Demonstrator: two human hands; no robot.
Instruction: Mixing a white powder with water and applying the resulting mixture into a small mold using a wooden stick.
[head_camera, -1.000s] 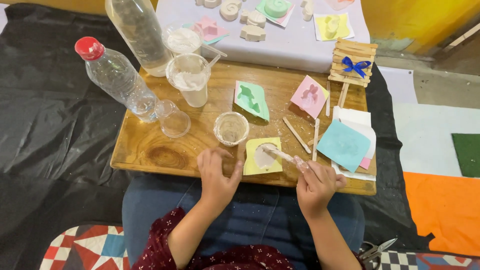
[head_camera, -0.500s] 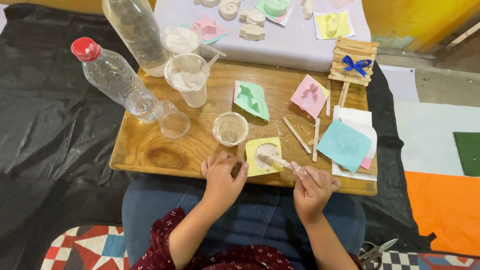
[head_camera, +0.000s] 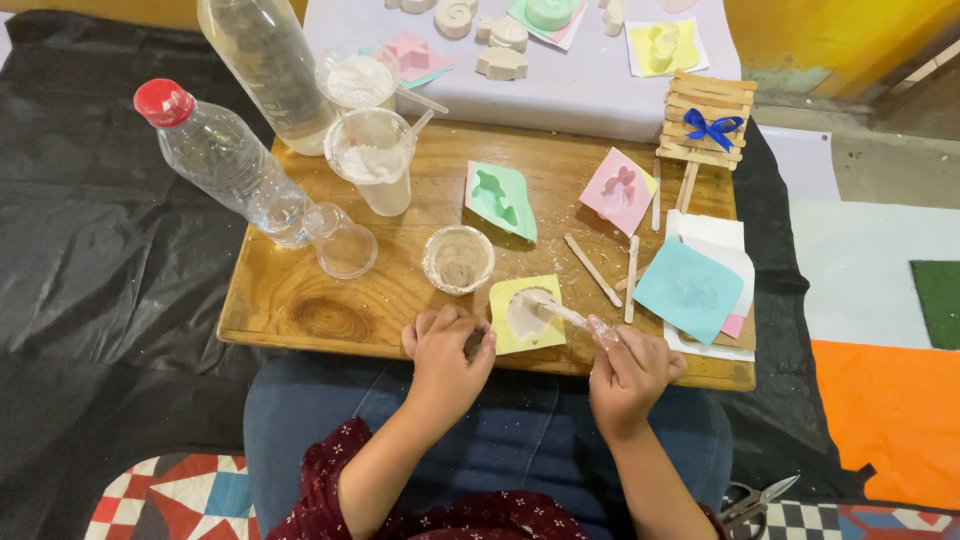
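The right hand (head_camera: 630, 372) grips a clear spoon (head_camera: 572, 318). Its long axis runs from the hand toward 10 o'clock, tip resting in the white paste of the yellow mould (head_camera: 527, 314). The left hand (head_camera: 447, 352) sits curled at the mould's 9 o'clock edge, fingers pinched, steadying it; both hands are equally near. A small cup (head_camera: 458, 259) stands at 11 o'clock, sticks (head_camera: 610, 270) at 2 o'clock. Nothing blocks the spoon.
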